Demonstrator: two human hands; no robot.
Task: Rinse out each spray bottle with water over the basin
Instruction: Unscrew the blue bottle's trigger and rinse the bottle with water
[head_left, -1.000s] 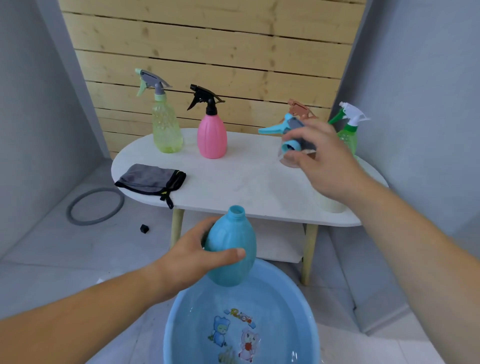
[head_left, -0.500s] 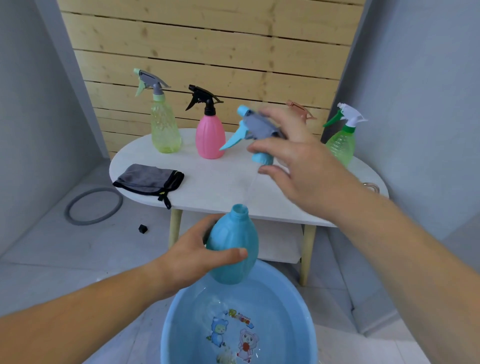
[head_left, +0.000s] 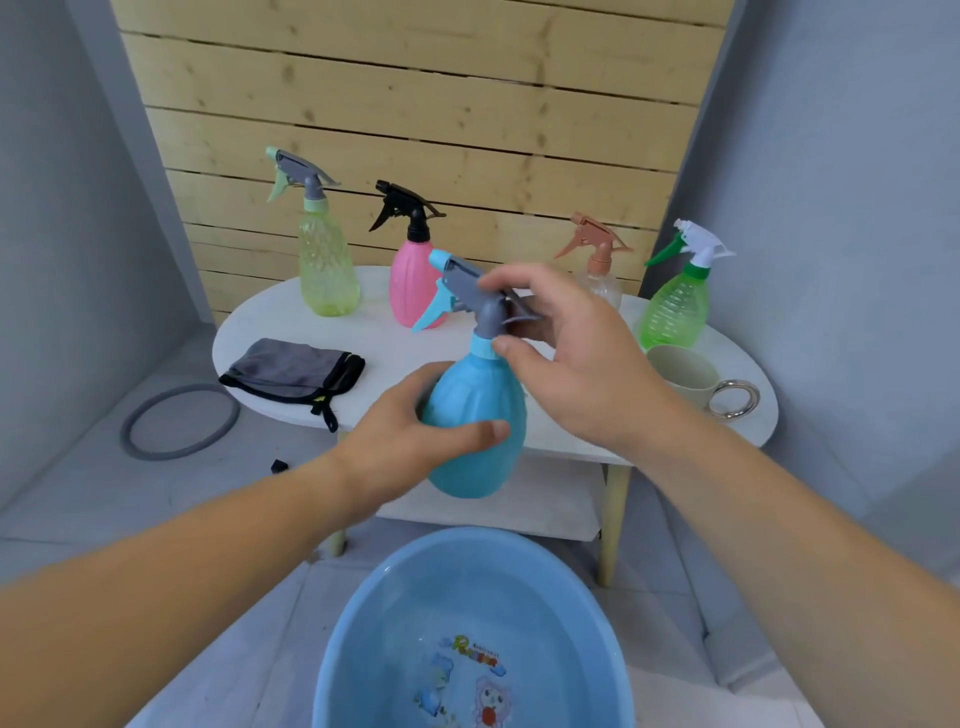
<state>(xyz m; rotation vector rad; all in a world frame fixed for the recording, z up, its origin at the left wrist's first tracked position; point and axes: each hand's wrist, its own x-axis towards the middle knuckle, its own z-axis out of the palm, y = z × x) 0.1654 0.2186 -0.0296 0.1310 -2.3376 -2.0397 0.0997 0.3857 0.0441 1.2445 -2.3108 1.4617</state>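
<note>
My left hand (head_left: 415, 431) grips the body of the blue spray bottle (head_left: 475, 431), held upright above the blue basin (head_left: 363, 613) that has water in it. My right hand (head_left: 566, 358) pinches the grey and blue spray head (head_left: 467, 293), which sits on the bottle's neck. Behind, on the white table (head_left: 571, 431), stand a yellow-green bottle (head_left: 324, 265), a pink bottle (head_left: 408, 275), a clear bottle with a brown head (head_left: 597, 260) and a green bottle (head_left: 675, 306).
A beige mug (head_left: 685, 374) with a metal handle stands on the table's right side. A grey cloth (head_left: 291, 371) lies on its left side. A grey ring (head_left: 179, 421) and a small black piece (head_left: 280, 464) lie on the floor at left.
My right hand brought the spray head from the table's right side down onto the blue bottle's neck. My left hand raised the bottle slightly. The beige mug is uncovered now.
</note>
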